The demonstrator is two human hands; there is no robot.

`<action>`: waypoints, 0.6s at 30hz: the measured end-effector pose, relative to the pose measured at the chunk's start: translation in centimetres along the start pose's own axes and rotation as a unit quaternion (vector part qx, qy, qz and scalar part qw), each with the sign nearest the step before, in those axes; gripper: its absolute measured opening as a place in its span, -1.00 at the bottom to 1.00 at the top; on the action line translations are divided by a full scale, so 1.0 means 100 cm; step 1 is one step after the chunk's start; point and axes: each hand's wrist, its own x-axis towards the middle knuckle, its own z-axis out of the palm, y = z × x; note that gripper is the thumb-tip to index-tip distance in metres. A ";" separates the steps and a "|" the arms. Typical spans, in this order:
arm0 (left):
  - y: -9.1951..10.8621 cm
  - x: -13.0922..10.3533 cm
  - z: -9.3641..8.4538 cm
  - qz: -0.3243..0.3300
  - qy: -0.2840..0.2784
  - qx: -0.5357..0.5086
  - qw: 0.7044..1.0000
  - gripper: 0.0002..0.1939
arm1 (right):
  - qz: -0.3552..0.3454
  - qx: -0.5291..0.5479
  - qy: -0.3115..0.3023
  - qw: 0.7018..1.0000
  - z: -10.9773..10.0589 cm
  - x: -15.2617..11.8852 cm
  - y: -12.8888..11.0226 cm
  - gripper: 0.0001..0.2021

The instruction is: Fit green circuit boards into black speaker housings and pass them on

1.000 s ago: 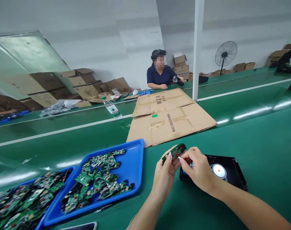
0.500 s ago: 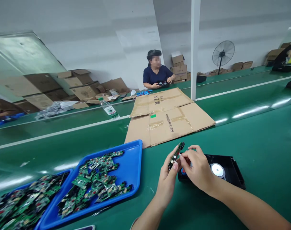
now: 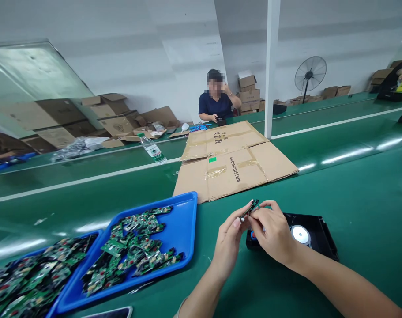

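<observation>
My left hand (image 3: 227,242) pinches a small green circuit board (image 3: 249,210) between thumb and fingers, tilted with its edge toward me. Close against the board's lower side are the closed fingertips of my right hand (image 3: 274,235); whatever they grip is hidden. Under and behind the right hand lies an open black plastic housing (image 3: 316,225) on the green table. Inside it shows a round silver-white disc (image 3: 300,235), and a blue and red part (image 3: 253,235) sits at its left end, partly covered by my hand.
Two blue trays, one nearer the middle (image 3: 191,234) and one at far left (image 3: 63,293), hold many circuit boards (image 3: 131,247). Flattened cardboard (image 3: 220,185) lies ahead, beside a water bottle (image 3: 153,150). A white post (image 3: 270,70) rises beyond. A co-worker (image 3: 217,104) sits opposite.
My left hand has turned the circuit board from showing its face to nearly edge-on, tilting it toward the right hand. The right hand stays almost in place. The co-worker opposite has raised one hand to the head.
</observation>
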 end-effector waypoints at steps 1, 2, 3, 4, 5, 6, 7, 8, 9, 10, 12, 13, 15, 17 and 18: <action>0.005 0.002 -0.004 -0.016 -0.006 0.021 1.000 -0.66 | -0.010 -0.003 -0.008 1.000 -0.001 0.000 0.001 -0.81; 0.010 0.004 -0.008 -0.032 -0.010 0.049 0.998 -0.69 | -0.022 -0.007 -0.019 1.000 -0.001 0.001 0.003 -0.81; 0.016 0.006 -0.012 -0.047 -0.015 0.079 0.996 -0.71 | -0.036 -0.014 -0.032 0.999 -0.003 0.002 0.004 -0.81; 0.022 0.006 -0.015 -0.061 -0.023 0.104 0.993 -0.71 | -0.050 -0.019 -0.045 0.998 -0.005 0.003 0.005 -0.81; 0.027 0.006 -0.018 -0.072 -0.036 0.118 0.990 -0.69 | -0.061 -0.021 -0.060 0.996 -0.008 0.005 0.006 -0.82; 0.032 0.006 -0.019 -0.080 -0.052 0.123 0.988 -0.66 | -0.067 -0.014 -0.078 0.995 -0.012 0.007 0.005 -0.83; 0.035 0.004 -0.020 -0.086 -0.069 0.123 0.986 -0.60 | -0.064 0.000 -0.103 0.993 -0.017 0.010 0.005 -0.85; 0.038 0.003 -0.019 -0.088 -0.083 0.123 0.985 -0.54 | -0.053 0.019 -0.134 0.989 -0.024 0.012 0.005 -0.87; 0.039 0.001 -0.019 -0.088 -0.093 0.125 0.984 -0.49 | -0.037 0.039 -0.165 0.985 -0.032 0.015 0.005 -0.87; 0.040 0.000 -0.017 -0.085 -0.100 0.130 0.983 -0.47 | -0.016 0.055 -0.193 0.979 -0.041 0.016 0.006 -0.85; 0.041 -0.002 -0.015 -0.080 -0.111 0.142 0.980 -0.52 | 0.031 0.062 -0.221 0.973 -0.059 0.016 0.010 -0.82; 0.041 -0.003 -0.013 -0.079 -0.117 0.147 0.979 -0.56 | 0.057 0.053 -0.227 0.971 -0.068 0.014 0.014 -0.81; 0.041 -0.003 -0.011 -0.080 -0.128 0.160 0.975 -0.63 | 0.116 0.029 -0.254 0.960 -0.083 0.006 0.023 -0.80; 0.044 -0.002 -0.010 -0.088 -0.143 0.184 0.969 -0.68 | 0.175 0.011 -0.298 0.938 -0.094 -0.005 0.033 -0.79; 0.046 -0.002 -0.009 -0.094 -0.152 0.201 0.963 -0.70 | 0.201 0.008 -0.318 0.927 -0.097 -0.010 0.037 -0.78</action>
